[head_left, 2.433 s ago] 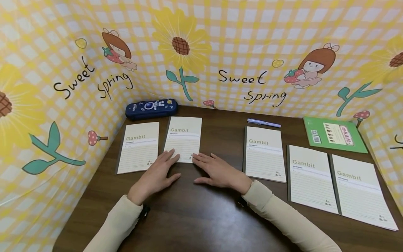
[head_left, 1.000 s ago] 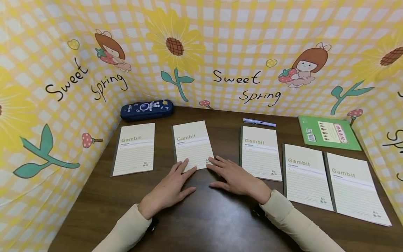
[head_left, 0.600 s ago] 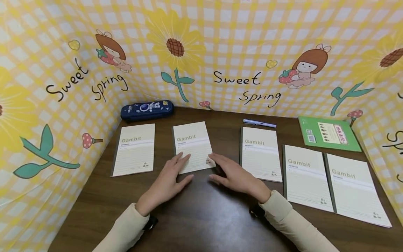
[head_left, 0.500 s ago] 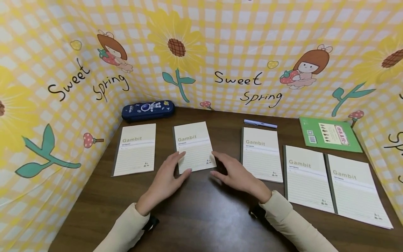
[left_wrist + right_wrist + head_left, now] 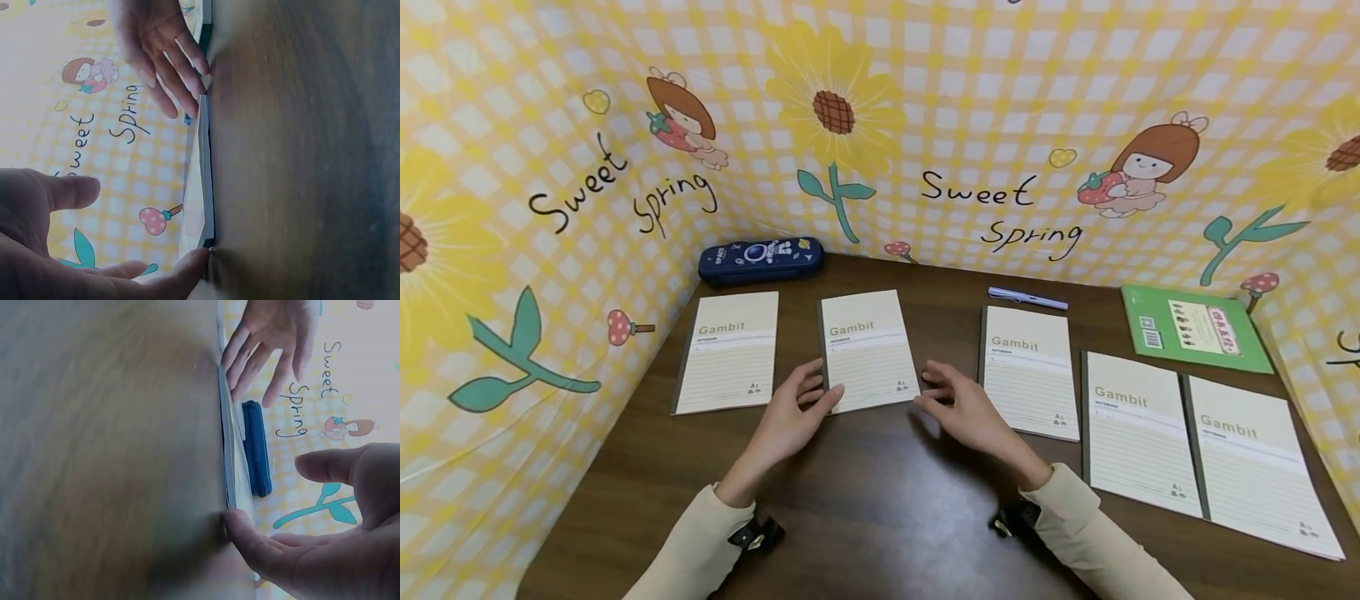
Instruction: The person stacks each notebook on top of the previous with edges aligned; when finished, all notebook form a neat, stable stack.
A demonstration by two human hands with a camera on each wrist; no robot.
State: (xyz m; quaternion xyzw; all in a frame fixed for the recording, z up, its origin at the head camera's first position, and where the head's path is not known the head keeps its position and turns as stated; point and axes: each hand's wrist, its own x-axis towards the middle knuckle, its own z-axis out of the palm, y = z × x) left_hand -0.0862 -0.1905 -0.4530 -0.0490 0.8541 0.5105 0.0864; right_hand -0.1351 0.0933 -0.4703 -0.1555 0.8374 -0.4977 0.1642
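A cream notebook marked "Gambit" [image 5: 871,350] lies slightly turned on the dark table, between both hands. My left hand [image 5: 793,414] is at its left edge, fingers loosely bent; in the left wrist view a fingertip [image 5: 199,257] meets the edge and the thumb stands up, apart from the cover. My right hand [image 5: 970,417] is at the right edge, where the right wrist view has a fingertip [image 5: 236,519] at the notebook's corner and the thumb raised. Neither hand pinches the notebook. Another Gambit notebook [image 5: 728,354] lies just left of it.
More Gambit notebooks lie to the right: one under the purple pen [image 5: 1028,298] and a pair [image 5: 1142,433] side by side. A green book [image 5: 1150,325] is at the back right. The navy pencil case [image 5: 760,261] sits at the back left, against the checked cloth [image 5: 970,108].
The middle notebook has slid right and towards me, away from the left notebook, and turned slightly. My hands have gone from lying flat on its lower part to its two sides.
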